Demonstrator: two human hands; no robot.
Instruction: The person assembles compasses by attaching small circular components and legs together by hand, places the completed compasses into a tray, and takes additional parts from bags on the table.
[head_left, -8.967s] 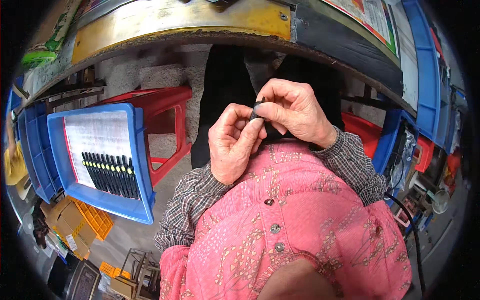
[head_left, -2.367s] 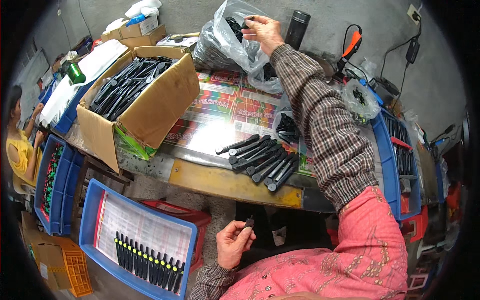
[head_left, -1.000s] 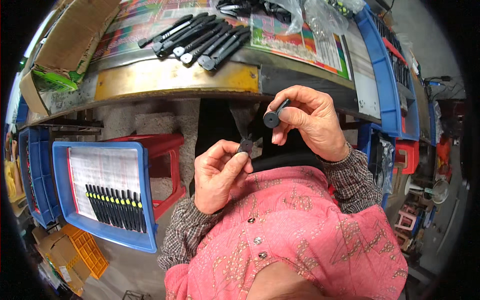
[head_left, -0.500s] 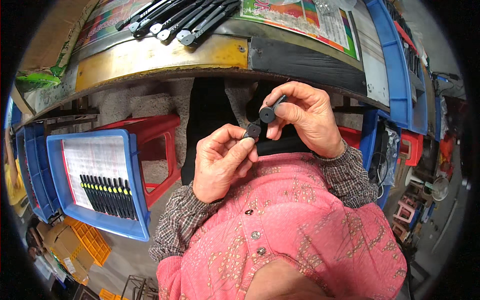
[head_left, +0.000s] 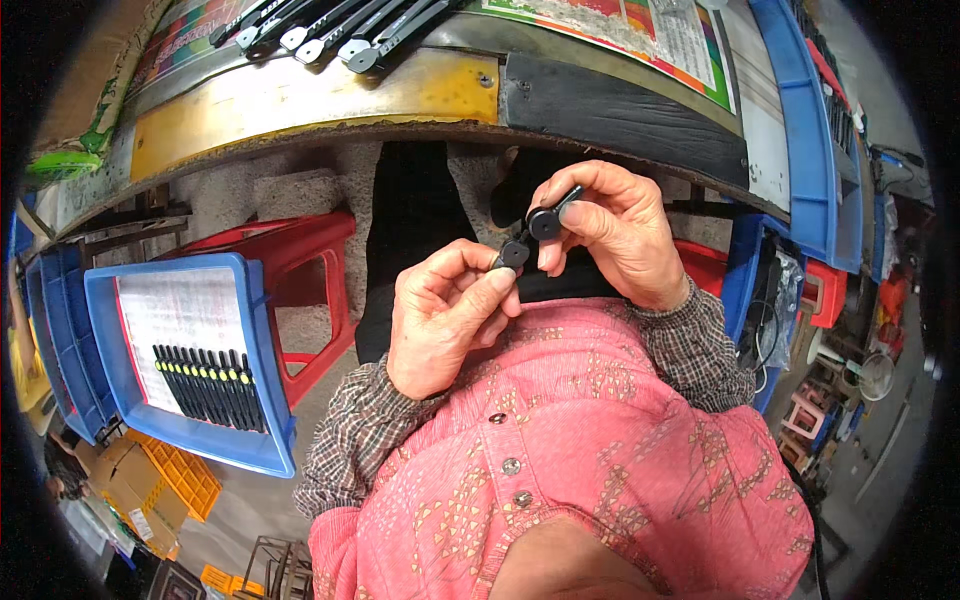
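Observation:
My left hand (head_left: pixel 450 318) pinches a small black part with a round, disc-like end (head_left: pixel 514 254) between thumb and fingers. A second black part with a round end and a short straight stem (head_left: pixel 545 224) is gripped in the fingertips of my right hand (head_left: pixel 625 240). Both round ends sit close together over my lap; whether they are joined cannot be made out. On the bench ahead lies a bunch of long black pieces with similar rounded ends (head_left: pixel 362 57). To my left, a blue tray (head_left: pixel 245 330) holds a row of several slim black pieces with yellow-green marks (head_left: pixel 210 385).
The workbench edge (head_left: pixel 310 105) runs across in front of me. A red stool (head_left: pixel 330 270) stands by the blue tray. Blue bins (head_left: pixel 800 110) line the right side, one with cables and plastic bags. A cardboard box (head_left: pixel 135 490) and an orange crate (head_left: pixel 185 475) are at lower left.
Both hands and their parts have shifted slightly right in the picture, while the bench and tray have slid a little. Both grips look the same.

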